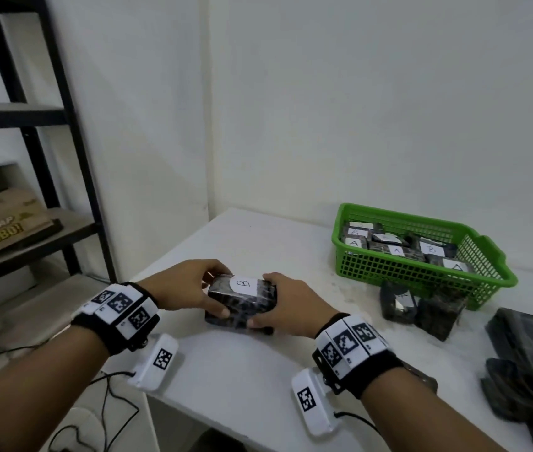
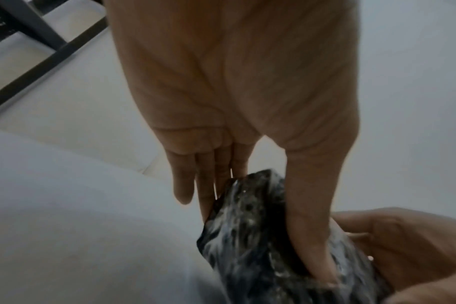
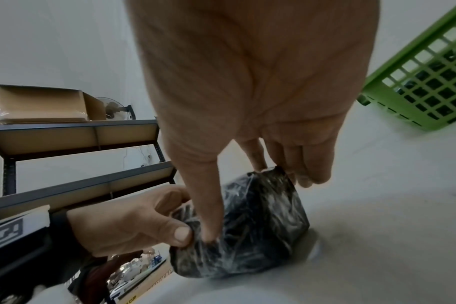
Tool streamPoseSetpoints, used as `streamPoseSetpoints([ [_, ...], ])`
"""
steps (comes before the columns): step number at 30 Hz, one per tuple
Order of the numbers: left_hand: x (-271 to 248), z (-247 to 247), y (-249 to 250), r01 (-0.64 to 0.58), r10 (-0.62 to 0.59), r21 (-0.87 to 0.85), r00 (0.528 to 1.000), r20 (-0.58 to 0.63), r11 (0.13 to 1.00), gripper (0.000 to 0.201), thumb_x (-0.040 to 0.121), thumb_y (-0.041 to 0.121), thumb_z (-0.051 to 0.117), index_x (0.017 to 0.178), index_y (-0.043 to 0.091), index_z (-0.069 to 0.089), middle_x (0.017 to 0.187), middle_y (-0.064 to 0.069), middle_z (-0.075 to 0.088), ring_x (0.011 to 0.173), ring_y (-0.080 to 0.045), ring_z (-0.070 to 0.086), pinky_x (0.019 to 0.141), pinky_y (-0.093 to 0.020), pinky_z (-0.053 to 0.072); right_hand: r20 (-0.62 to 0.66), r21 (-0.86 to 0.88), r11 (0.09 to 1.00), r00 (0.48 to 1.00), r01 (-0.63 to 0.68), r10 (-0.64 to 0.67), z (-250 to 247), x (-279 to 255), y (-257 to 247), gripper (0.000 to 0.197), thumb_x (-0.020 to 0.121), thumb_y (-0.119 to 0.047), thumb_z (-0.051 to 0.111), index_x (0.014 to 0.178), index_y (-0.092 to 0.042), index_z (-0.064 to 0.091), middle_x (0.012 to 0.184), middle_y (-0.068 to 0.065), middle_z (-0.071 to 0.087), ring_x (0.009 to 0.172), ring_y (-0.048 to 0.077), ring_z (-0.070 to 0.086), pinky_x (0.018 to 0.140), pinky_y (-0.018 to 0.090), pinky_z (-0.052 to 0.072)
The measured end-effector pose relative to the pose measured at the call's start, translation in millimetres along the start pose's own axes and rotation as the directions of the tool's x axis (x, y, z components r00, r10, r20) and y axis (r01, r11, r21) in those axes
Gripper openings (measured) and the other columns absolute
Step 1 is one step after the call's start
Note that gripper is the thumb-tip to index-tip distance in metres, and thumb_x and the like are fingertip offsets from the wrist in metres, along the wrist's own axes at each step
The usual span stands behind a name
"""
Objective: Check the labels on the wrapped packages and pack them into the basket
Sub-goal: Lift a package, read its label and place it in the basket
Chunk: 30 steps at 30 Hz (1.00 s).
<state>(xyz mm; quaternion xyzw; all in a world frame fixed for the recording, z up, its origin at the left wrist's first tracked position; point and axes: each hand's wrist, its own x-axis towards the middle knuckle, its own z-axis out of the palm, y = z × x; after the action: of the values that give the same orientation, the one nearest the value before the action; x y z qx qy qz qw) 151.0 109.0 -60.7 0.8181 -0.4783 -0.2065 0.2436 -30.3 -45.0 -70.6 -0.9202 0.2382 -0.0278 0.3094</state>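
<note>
Holding a black wrapped package between both hands near the table's left edge, white label facing up and showing a "B". Gripping its left end with the left hand, thumb on the near side and fingers curling over the far top edge. Gripping the right end with the right hand, thumb tip along the near bottom edge, fingers wrapped behind. Resting on the tabletop or just lifted, can't really tell, though the right wrist view has the bottom looking like it's touching the surface. Sitting toward the far right corner: a green basket already stuffed with several wrapped packages, labels reading mostly "A" plus one "B". Leaning against the basket's near wall, two more dark packages, standing on the table. Lying at the right edge, a bigger black bundle with a white label only partly in frame. Standing off to the left of the table, a dark metal shelf carrying a cardboard box.
</note>
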Motion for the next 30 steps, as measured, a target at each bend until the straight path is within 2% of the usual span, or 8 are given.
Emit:
streamPoseSetpoints([
  [2, 4, 2, -2, -0.032, 0.027, -0.150, 0.999, -0.031, 0.988, 0.063, 0.064, 0.022, 0.094, 0.117, 0.032, 0.062, 0.109, 0.008, 0.072, 0.100, -0.010, 0.069, 0.085, -0.024, 0.057, -0.063, 0.086, 0.996, 0.998, 0.013, -0.007, -3, 2, 6, 0.091, 0.074, -0.035, 0.093, 0.150, -0.019, 0.047, 0.137, 0.000, 0.061, 0.115, 0.014, 0.058, 0.090, 0.020, 0.042],
  [5, 9, 8, 3, -0.086, 0.063, -0.386, 0.995, -0.071, 0.919, 0.060, 0.070, 0.009, 0.089, 0.122, 0.026, 0.063, 0.113, 0.001, 0.074, 0.102, -0.014, 0.072, 0.086, -0.029, 0.059, -0.150, 0.265, 0.964, 0.989, 0.036, 0.004, -11, 1, 19, 0.086, 0.070, -0.032, 0.096, 0.144, -0.022, 0.053, 0.129, -0.004, 0.062, 0.107, 0.013, 0.063, 0.087, 0.021, 0.047],
  [10, 25, 32, 32, -0.197, 0.154, -0.621, 0.980, -0.123, 0.759, 0.065, 0.072, 0.021, 0.088, 0.130, 0.018, 0.061, 0.118, 0.002, 0.073, 0.111, -0.016, 0.070, 0.093, -0.031, 0.054, -0.258, 0.596, 0.798, 0.963, 0.095, 0.078, -31, -17, 36, 0.073, 0.079, -0.018, 0.090, 0.142, -0.017, 0.051, 0.127, -0.001, 0.064, 0.096, 0.004, 0.068, 0.072, 0.013, 0.055],
  [13, 37, 54, 61, -0.247, 0.288, -0.735, 0.955, -0.072, 0.631, 0.060, 0.082, 0.028, 0.079, 0.135, 0.010, 0.058, 0.131, -0.012, 0.067, 0.122, -0.029, 0.064, 0.105, -0.046, 0.049, -0.327, 0.698, 0.703, 0.934, 0.137, 0.142, -49, -30, 51, 0.069, 0.078, -0.023, 0.090, 0.138, -0.014, 0.057, 0.130, 0.003, 0.070, 0.112, 0.015, 0.072, 0.090, 0.026, 0.061],
  [16, 44, 74, 96, -0.257, 0.326, -0.816, 0.941, -0.089, 0.518, 0.045, 0.088, 0.012, 0.072, 0.130, 0.000, 0.061, 0.127, -0.018, 0.068, 0.120, -0.035, 0.065, 0.099, -0.040, 0.054, -0.383, 0.707, 0.685, 0.910, 0.178, 0.159, -69, -43, 73, 0.079, 0.067, -0.040, 0.097, 0.135, -0.018, 0.062, 0.131, 0.003, 0.072, 0.119, 0.020, 0.070, 0.106, 0.044, 0.056],
  [19, 56, 88, 123, -0.275, 0.341, -0.845, 0.932, -0.118, 0.459, 0.045, 0.084, 0.016, 0.073, 0.125, -0.001, 0.065, 0.122, -0.018, 0.071, 0.116, -0.034, 0.067, 0.098, -0.040, 0.054, -0.378, 0.735, 0.652, 0.911, 0.188, 0.163, -88, -58, 98, 0.101, 0.051, -0.045, 0.100, 0.139, -0.018, 0.059, 0.133, 0.005, 0.071, 0.122, 0.023, 0.070, 0.104, 0.045, 0.055],
  [23, 70, 102, 151, -0.241, 0.388, -0.899, 0.917, -0.089, 0.365, 0.049, 0.089, 0.016, 0.065, 0.132, -0.004, 0.058, 0.129, -0.019, 0.067, 0.120, -0.033, 0.065, 0.100, -0.040, 0.054, -0.386, 0.742, 0.638, 0.909, 0.204, 0.158, -109, -80, 126, 0.093, 0.061, -0.028, 0.100, 0.141, -0.010, 0.056, 0.123, 0.007, 0.077, 0.114, 0.025, 0.074, 0.099, 0.042, 0.057],
  [30, 89, 123, 180, -0.240, 0.391, -0.904, 0.916, -0.090, 0.353, 0.048, 0.088, 0.012, 0.069, 0.132, -0.005, 0.058, 0.128, -0.019, 0.067, 0.119, -0.034, 0.065, 0.099, -0.042, 0.054, -0.433, 0.688, 0.707, 0.875, 0.165, 0.218, -127, -83, 151, 0.107, 0.052, -0.062, 0.098, 0.140, -0.015, 0.060, 0.134, 0.005, 0.071, 0.126, 0.023, 0.067, 0.109, 0.049, 0.052],
])
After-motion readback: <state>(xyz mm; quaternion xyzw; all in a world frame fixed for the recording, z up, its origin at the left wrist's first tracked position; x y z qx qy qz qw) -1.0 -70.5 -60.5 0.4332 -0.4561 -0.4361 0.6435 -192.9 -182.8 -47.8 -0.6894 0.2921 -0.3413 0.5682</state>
